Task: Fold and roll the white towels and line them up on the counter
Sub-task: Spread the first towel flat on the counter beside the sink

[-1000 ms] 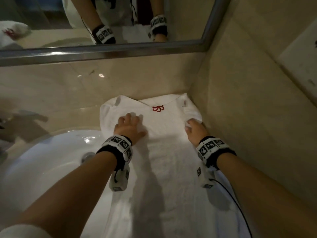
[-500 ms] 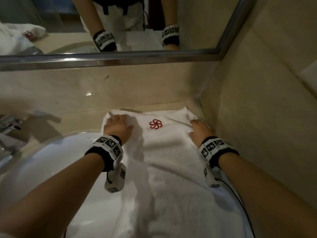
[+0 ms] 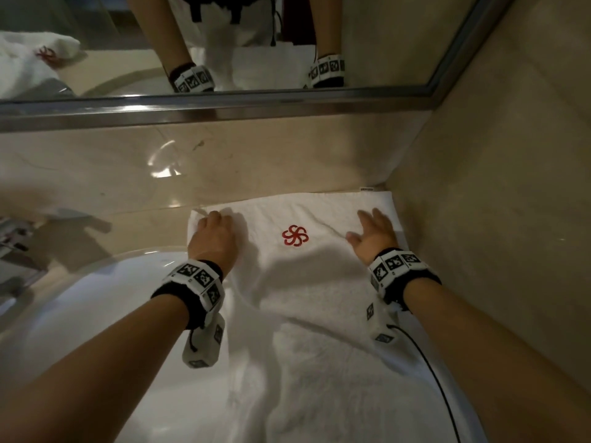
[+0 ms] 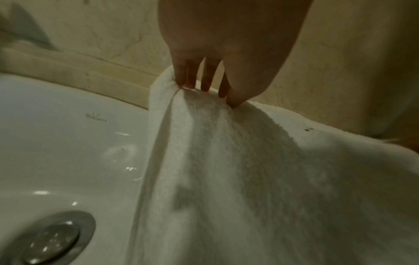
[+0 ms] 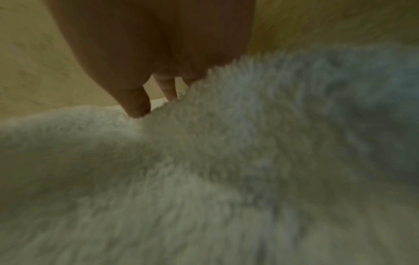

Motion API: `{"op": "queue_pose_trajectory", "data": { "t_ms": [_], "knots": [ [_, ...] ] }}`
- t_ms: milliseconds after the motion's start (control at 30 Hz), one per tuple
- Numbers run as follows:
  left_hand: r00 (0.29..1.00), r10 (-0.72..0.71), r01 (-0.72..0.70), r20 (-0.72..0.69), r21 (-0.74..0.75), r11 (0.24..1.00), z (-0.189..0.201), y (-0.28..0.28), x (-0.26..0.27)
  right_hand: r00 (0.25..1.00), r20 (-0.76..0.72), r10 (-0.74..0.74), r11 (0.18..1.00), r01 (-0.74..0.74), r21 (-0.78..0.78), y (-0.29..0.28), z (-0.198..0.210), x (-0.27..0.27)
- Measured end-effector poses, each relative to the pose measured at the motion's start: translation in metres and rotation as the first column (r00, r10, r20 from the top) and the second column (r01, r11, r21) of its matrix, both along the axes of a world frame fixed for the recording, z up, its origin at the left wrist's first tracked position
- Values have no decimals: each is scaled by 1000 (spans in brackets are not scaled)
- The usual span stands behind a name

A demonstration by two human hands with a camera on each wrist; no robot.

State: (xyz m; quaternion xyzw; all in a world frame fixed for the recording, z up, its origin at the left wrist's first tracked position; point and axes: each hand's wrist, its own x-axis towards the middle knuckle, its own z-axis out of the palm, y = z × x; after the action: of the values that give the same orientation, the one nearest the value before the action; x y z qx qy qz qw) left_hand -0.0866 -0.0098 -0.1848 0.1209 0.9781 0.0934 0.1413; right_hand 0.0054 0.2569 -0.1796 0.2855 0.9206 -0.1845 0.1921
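A white towel (image 3: 319, 298) with a red flower emblem (image 3: 295, 235) lies lengthwise from the counter's back right corner over the sink's right side. My left hand (image 3: 211, 225) is arched over the far left corner, its fingertips (image 4: 206, 87) and thumb pressing down on the towel (image 4: 226, 161). My right hand (image 3: 371, 231) lies flat with spread fingers on the far right part, close to the side wall. In the blurred right wrist view, the right hand's (image 5: 154, 102) thumb and fingers rest on the terry cloth (image 5: 204, 179). Neither hand grips anything.
The white sink basin (image 3: 96, 314) with its metal drain (image 4: 52, 238) lies left of the towel. A faucet (image 3: 16, 244) stands at the far left. The mirror (image 3: 224, 43) hangs behind; more white towels (image 3: 32, 65) are reflected in it. A beige wall (image 3: 495, 219) borders the right.
Both hands slid outward and away to the towel's far corners. The angled flaps at the far end were spread into a straight edge. The right hand's fingers have spread flat.
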Motion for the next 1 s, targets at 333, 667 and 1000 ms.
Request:
{"op": "queue_pose_trajectory", "data": {
  "t_ms": [333, 667, 1000],
  "knots": [
    [998, 46, -49, -33, -97, 994, -19, -27, -16, 981, 165, 105, 994, -102, -27, 20, 1, -21],
    [965, 159, -185, -208, -109, 977, 1, -73, -20, 982, 168, 80, 997, -76, -29, 16, 7, -22],
    [733, 560, -678, 386, 480, 556, 10, -75, -36, 982, 187, 18, 1000, -18, -5, -6, 8, -17]
  ]
}}
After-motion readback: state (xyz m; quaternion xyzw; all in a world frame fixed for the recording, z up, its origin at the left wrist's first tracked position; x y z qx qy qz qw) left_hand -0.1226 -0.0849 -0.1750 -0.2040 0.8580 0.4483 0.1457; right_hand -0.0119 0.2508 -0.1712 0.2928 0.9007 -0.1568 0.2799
